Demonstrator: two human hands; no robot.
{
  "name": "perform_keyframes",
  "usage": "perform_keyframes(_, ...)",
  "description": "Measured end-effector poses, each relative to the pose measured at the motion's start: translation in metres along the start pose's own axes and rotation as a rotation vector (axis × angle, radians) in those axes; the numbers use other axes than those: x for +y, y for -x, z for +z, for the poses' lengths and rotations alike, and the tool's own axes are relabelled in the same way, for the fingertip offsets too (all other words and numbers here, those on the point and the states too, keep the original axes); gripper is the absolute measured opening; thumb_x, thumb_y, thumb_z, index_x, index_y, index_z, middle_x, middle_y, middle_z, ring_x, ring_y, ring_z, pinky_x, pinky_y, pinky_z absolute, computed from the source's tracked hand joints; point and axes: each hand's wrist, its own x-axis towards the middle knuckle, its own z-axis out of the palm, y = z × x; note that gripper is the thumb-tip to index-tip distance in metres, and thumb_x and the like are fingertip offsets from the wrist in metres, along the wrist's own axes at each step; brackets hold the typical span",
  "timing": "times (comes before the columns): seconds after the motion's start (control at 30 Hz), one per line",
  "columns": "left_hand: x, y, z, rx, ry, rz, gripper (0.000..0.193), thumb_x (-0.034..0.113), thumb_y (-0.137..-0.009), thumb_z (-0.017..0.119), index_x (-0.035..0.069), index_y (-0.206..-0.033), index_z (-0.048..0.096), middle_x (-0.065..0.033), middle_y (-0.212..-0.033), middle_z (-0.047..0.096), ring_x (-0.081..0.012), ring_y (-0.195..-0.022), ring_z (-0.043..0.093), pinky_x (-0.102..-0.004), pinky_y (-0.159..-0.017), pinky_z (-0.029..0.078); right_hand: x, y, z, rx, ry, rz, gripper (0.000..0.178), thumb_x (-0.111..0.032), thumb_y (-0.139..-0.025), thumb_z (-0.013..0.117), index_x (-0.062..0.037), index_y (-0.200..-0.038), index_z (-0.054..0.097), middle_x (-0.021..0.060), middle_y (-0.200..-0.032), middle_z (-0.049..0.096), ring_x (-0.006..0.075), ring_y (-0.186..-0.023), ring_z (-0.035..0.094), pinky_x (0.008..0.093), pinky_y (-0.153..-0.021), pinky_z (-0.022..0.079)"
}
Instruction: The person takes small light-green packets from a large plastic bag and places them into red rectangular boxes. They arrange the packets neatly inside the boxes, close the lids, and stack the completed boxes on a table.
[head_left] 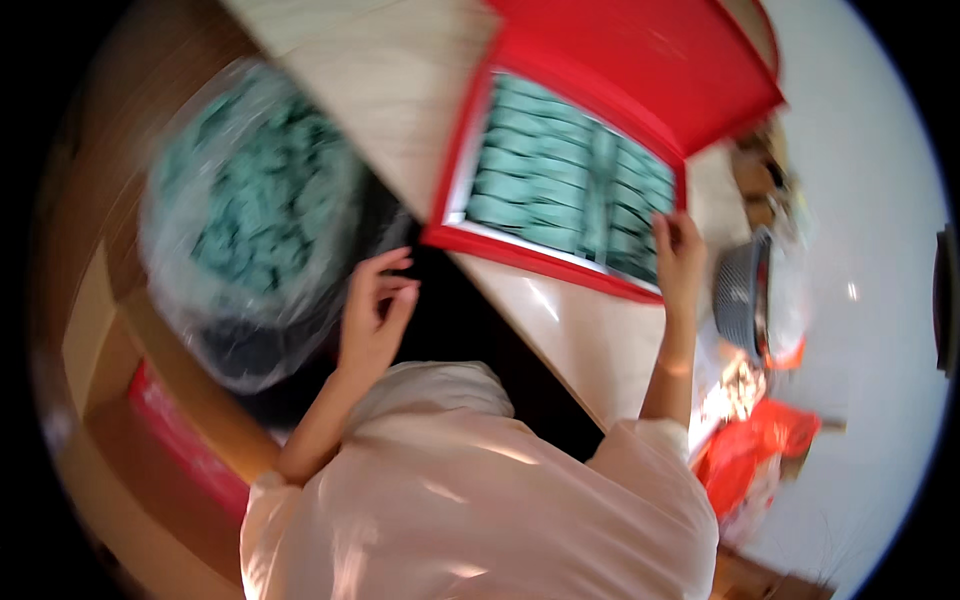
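Observation:
An open red box [455, 160] with a white inner edge lies on the pale tabletop, holding rows of small pale green packets [535, 165]. My right hand [682, 262] is at the box's near right corner, with thumb and fingers apart beside the end of the right row; I see nothing held in it. My left hand [370, 318] hovers off the table's edge, half curled with thumb and fingers apart, empty. Close to it on the left stands a clear plastic bag [180, 235] full of loose green packets [265, 205]. Slight blur softens the fingers.
The red lid [630, 60] stands raised at the box's far side. Right of it are a grey perforated basket [735, 295] and an orange-red plastic bag [750, 455] near a white wall. An open cardboard carton [190, 400] with something red inside sits at the lower left.

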Motion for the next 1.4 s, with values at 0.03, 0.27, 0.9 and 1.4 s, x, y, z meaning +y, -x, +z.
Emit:
perform_keyframes(0.03, -0.004, 0.001, -0.005, 0.008, -0.016, 0.021, 0.036, 0.005, -0.089, 0.056, 0.004, -0.125, 0.048, -0.0119, -0.113, 0.053, -0.0154, -0.09, 0.06, -0.0289, -0.08, 0.047, -0.02, 0.01, 0.012, 0.075, -0.039, 0.029, 0.017, -0.015, -0.089, 0.062, -0.0006, -0.081, 0.057, 0.0044, -0.067, 0.053, 0.011, -0.063, 0.048, 0.0242, -0.059, 0.04)
perform_keyframes(0.27, -0.027, 0.009, -0.059, 0.157, -0.014, -0.044, 0.034, 0.006, -0.089, 0.057, 0.005, -0.122, 0.05, -0.0106, -0.113, 0.052, -0.0162, -0.09, 0.059, -0.0286, -0.079, 0.048, -0.229, 0.068, 0.147, -0.033, -0.624, -0.532, 0.01, 0.0, -0.079, 0.065, -0.0031, -0.081, 0.055, 0.0081, -0.07, 0.055, 0.0212, -0.064, 0.054, 0.0297, -0.056, 0.042)
perform_keyframes(0.9, -0.117, 0.042, -0.217, 0.783, 0.349, -0.346, 0.03, 0.015, -0.095, 0.05, 0.005, -0.123, 0.051, -0.0054, -0.109, 0.056, -0.0119, -0.093, 0.056, -0.0245, -0.082, 0.041, -0.3, 0.024, 0.576, -0.664, 0.378, -1.598, 0.068, -0.005, -0.072, 0.065, -0.0133, -0.135, 0.041, 0.0141, -0.147, 0.028, 0.0318, -0.135, 0.028, 0.0436, -0.11, 0.026)
perform_keyframes(1.4, -0.127, 0.058, -0.225, 0.725, 0.406, -0.336, 0.03, 0.019, -0.094, 0.052, 0.005, -0.12, 0.053, -0.0095, -0.106, 0.06, -0.0141, -0.093, 0.058, -0.0284, -0.087, 0.043, -0.282, 0.004, 0.526, -0.691, 0.563, -1.751, 0.019, -0.015, -0.083, 0.057, -0.0136, -0.102, 0.059, 0.0096, -0.125, 0.054, 0.0271, -0.127, 0.042, 0.044, -0.109, 0.025)
